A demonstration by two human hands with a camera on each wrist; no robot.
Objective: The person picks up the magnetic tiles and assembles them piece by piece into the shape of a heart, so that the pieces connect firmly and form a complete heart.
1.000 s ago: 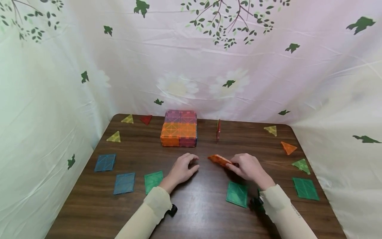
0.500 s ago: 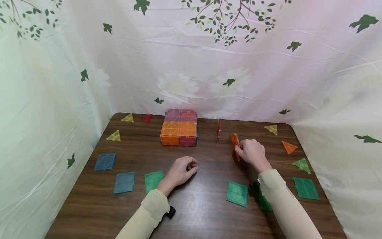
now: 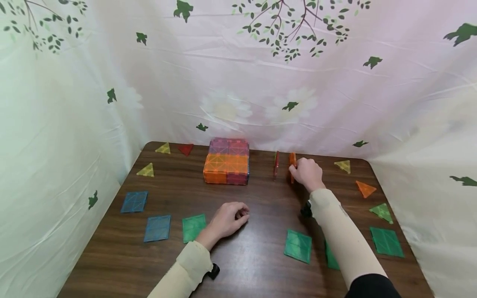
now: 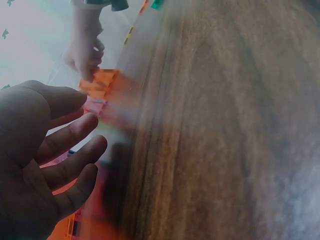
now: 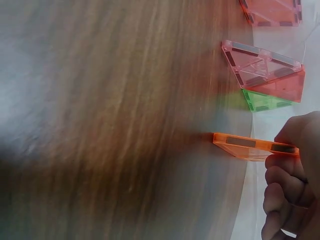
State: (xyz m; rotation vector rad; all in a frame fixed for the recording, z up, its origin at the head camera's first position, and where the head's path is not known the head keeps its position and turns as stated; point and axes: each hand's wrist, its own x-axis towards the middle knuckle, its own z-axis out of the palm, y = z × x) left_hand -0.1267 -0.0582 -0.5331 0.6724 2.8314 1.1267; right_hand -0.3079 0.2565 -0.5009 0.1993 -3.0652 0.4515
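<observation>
At the back of the table, my right hand [image 3: 308, 173] pinches an orange tile piece [image 3: 292, 165] that stands on edge, also seen in the right wrist view as an orange piece [image 5: 245, 142] between thumb and fingers. Just left of it stand thin pink-red pieces [image 3: 276, 165]; the right wrist view shows a pink piece [image 5: 260, 65] with a green one [image 5: 265, 101] beside it. My left hand [image 3: 228, 220] rests above the table front of the orange and purple box [image 3: 226, 165], fingers loosely bent and holding nothing.
Blue squares [image 3: 157, 228] and a green square [image 3: 193, 227] lie left of my left hand. More green squares [image 3: 298, 246] lie at the right. Small triangles, such as a yellow one [image 3: 146, 170] and an orange one [image 3: 365, 189], lie near both side edges. A printed curtain surrounds the table.
My right hand has carried the orange piece back and to the right, turning it until it stands beside the pink-red pieces. My left hand has barely moved.
</observation>
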